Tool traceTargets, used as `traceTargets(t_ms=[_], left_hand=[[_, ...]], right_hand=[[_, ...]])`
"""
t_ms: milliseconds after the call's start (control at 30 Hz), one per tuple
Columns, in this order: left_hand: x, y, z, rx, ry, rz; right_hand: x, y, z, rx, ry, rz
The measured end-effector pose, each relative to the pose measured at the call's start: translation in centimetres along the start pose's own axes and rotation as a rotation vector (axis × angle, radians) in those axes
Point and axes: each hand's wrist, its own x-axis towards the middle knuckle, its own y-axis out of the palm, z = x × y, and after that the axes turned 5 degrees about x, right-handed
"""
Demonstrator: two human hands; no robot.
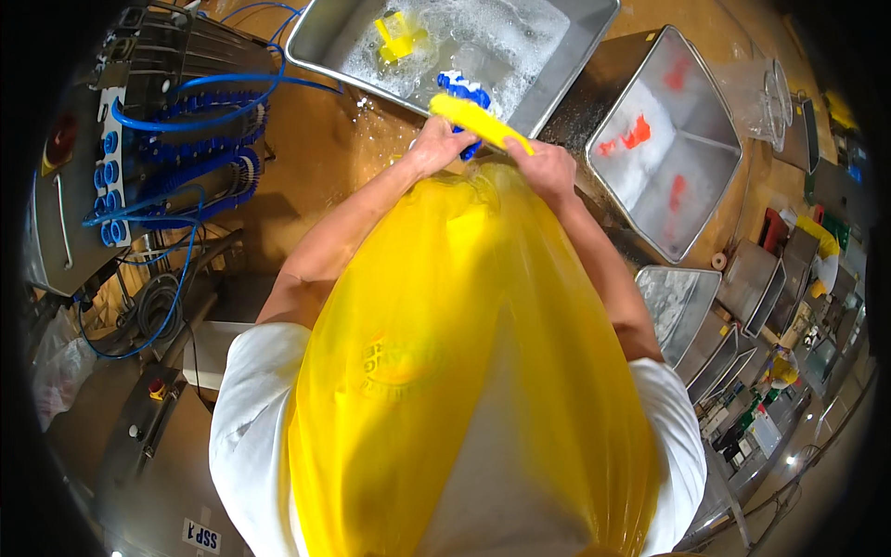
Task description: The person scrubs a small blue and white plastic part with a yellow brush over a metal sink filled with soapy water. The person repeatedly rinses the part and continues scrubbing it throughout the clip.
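In front of my yellow apron, at the near edge of the sink, both hands are closed. My right hand (546, 171) grips the right end of a long yellow piece (481, 123), slightly blurred, its exact kind unclear. Beneath it a ridged blue part (464, 90) carries white foam and hangs partly over the sink rim. My left hand (440, 147) has its fingers round the lower end of this blue part, just under the yellow piece. The steel sink (311, 61) holds sudsy water, with a yellow plastic part (397, 39) in it at the left.
Right of the sink stands a deep steel tub (670, 243) with white foam and orange-red pieces. At the left is a steel machine with blue hoses (200, 123) and rows of blue fittings. More steel bins (677, 290) stand at the right, on a wet brown floor (320, 148).
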Motion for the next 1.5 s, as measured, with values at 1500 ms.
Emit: traceTargets(t_ms=[1500], left_hand=[[0.3, -0.9, 1.7, 0.459, 0.23, -0.18]], right_hand=[[-3.7, -1.6, -2.8, -0.016, 0.267, -0.045]])
